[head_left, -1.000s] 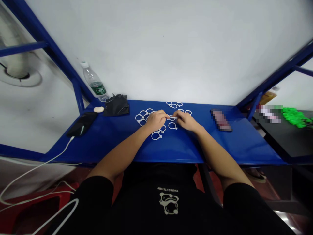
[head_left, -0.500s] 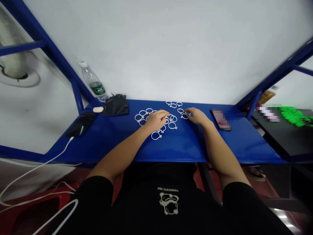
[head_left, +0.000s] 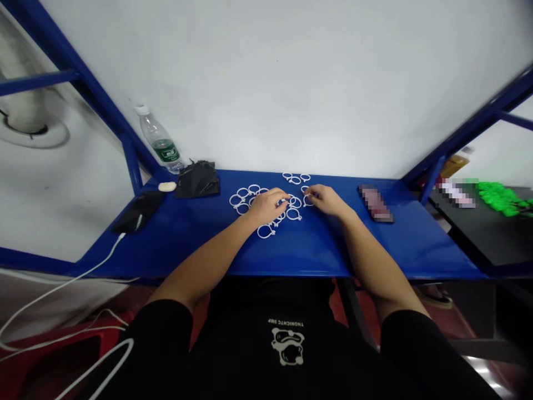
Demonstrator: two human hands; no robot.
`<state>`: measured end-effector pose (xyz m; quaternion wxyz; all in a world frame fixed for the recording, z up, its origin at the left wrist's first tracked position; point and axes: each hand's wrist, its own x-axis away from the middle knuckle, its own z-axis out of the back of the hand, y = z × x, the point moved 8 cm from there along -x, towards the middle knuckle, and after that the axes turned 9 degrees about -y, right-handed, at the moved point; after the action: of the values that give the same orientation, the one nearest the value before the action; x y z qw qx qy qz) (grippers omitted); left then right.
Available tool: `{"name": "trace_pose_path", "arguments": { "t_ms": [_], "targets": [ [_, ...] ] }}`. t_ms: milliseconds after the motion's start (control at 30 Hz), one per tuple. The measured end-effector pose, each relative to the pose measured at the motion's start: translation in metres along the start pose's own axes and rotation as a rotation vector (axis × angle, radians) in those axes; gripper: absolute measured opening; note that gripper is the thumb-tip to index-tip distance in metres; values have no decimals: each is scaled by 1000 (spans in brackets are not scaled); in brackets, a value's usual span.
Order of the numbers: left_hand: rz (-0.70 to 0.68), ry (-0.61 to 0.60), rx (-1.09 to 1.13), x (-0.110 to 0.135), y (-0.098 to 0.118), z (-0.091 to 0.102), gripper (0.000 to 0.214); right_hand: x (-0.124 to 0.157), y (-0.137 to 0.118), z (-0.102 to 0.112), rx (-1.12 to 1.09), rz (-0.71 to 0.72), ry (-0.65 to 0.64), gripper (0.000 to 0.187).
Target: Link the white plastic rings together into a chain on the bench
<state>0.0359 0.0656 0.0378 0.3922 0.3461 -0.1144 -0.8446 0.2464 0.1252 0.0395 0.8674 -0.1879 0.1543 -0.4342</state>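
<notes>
Several small white plastic rings (head_left: pixel 244 199) lie scattered on the blue table (head_left: pixel 291 250), with three more near the wall (head_left: pixel 296 178). My left hand (head_left: pixel 266 205) rests among the rings with its fingers curled, fingertips pinching at a white ring near the middle. My right hand (head_left: pixel 327 200) lies a little to the right, fingers bent and pinched on a white ring (head_left: pixel 307 199) at its tips. One larger ring (head_left: pixel 266 231) lies just in front of my left wrist.
A water bottle (head_left: pixel 159 140) stands at the back left beside a crumpled black bag (head_left: pixel 198 179) and a small white oval object (head_left: pixel 167 186). A black phone (head_left: pixel 137 212) on a white cable lies at the left. Another phone (head_left: pixel 376 203) lies at the right. Blue frame posts flank the table.
My right hand went right to the rings beside the right-hand phone, then came back toward the middle with a ring at its fingertips. My left hand has hardly moved.
</notes>
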Motion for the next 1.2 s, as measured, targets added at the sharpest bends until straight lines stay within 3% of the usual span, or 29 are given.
{"name": "trace_pose_path", "arguments": {
  "t_ms": [133,200,333,567,733,867,1000,1200],
  "targets": [
    [4,-54,9,-1,3,-4,31,6,-27,7,-231,56,112,21],
    [-5,-76,30,-1,4,-6,39,8,-38,1,-357,45,104,24],
    [-69,-77,32,-2,8,-7,26,9,-55,-11,-489,58,74,29],
    [-116,-17,-1,0,14,-1,21,1,-50,-29,-589,45,-40,29],
    [-121,116,-32,2,14,11,24,-5,-46,-26,-702,158,35,35],
    [-88,177,-39,3,10,16,24,-4,-45,-27,-643,175,45,42],
    [-33,229,-5,2,3,21,20,0,-46,-22,-346,165,79,37],
    [13,251,30,2,-4,21,19,3,-57,-30,-114,212,-93,22]
  ]
}}
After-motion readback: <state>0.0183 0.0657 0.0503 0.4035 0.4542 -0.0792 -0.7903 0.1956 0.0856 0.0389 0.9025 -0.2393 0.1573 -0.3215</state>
